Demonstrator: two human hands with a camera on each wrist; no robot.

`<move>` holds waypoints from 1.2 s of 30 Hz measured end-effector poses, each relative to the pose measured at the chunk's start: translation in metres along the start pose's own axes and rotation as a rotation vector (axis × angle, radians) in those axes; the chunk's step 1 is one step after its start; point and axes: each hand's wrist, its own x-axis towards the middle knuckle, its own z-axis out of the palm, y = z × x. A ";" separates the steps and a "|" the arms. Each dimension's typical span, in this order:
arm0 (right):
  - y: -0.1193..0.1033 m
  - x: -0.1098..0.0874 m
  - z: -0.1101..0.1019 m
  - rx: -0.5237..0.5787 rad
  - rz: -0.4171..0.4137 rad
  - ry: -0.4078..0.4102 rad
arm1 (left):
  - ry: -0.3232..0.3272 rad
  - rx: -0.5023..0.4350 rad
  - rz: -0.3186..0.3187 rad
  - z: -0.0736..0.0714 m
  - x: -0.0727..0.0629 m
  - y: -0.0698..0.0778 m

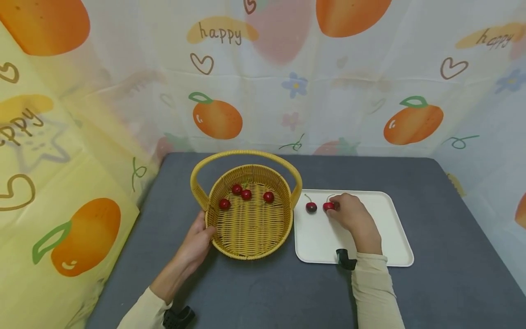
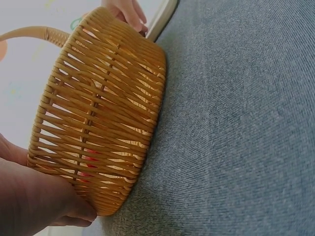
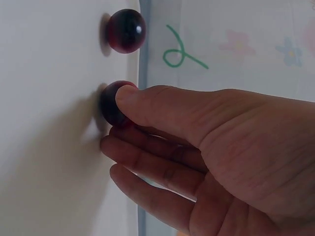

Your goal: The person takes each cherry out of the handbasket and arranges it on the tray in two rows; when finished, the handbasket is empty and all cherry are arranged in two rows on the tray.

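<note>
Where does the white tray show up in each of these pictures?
Head: the white tray is right of center, in the lower half.
Left wrist: only a sliver of the white tray, at the top edge near the middle.
Right wrist: the white tray fills the left side.
Shared landmark: the right hand, visible in all three.

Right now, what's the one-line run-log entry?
left hand: grips basket | right hand: pinches cherry at white tray | basket: four cherries | tray: another cherry
</note>
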 end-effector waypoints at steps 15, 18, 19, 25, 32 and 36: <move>0.002 -0.002 -0.006 0.017 0.029 -0.023 | 0.004 -0.008 -0.008 0.001 0.001 0.002; 0.003 -0.002 -0.007 0.026 0.046 -0.034 | 0.010 -0.010 -0.009 0.001 0.001 0.002; 0.003 -0.003 -0.008 0.022 0.047 -0.037 | 0.009 -0.008 -0.011 0.001 0.001 0.002; -0.003 -0.011 -0.018 0.018 0.064 -0.032 | 0.002 -0.005 -0.011 0.001 0.003 0.001; -0.025 -0.028 -0.043 0.057 -0.047 0.110 | 0.022 -0.016 0.005 0.001 0.003 0.001; -0.039 -0.046 -0.058 0.061 -0.098 0.175 | 0.021 -0.010 -0.002 0.001 0.001 0.001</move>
